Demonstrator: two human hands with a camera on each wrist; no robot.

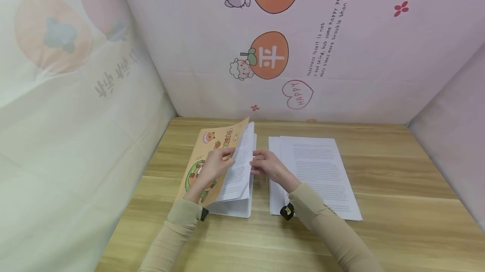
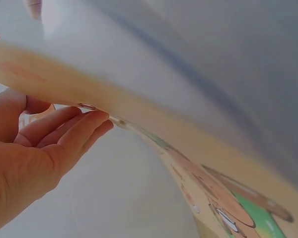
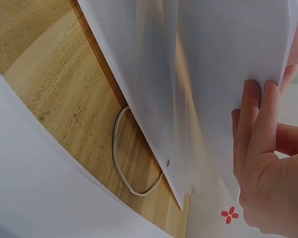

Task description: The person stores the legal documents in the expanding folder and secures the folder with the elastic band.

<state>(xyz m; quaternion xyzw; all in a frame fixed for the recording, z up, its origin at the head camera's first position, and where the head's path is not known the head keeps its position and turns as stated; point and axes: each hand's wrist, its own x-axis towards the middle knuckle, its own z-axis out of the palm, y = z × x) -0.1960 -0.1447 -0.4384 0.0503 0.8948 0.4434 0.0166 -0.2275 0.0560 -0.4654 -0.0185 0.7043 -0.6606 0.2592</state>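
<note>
An orange folder [image 1: 217, 141] with cartoon animals on its cover lies partly opened on the left of the table. My left hand [image 1: 216, 166] touches the outside of the raised cover with nearly straight fingers; the left wrist view shows these fingertips [image 2: 102, 119] against its underside. Inside the folder are printed sheets [image 1: 239, 166]. With my right hand [image 1: 267, 165] I pinch their right edge, fingers [image 3: 263, 119] on the near face and thumb behind. A white inner leaf [image 1: 231, 209] of the folder shows beneath the sheets.
To the right lies a slightly fanned stack of printed paper [image 1: 322, 175], with my right forearm across its lower left. A thin pale loop [image 3: 115, 153] sticks out from the folder's edge onto the wooden table [image 1: 401, 204]. Fabric walls [image 1: 341, 95] with cartoon prints enclose the back and sides.
</note>
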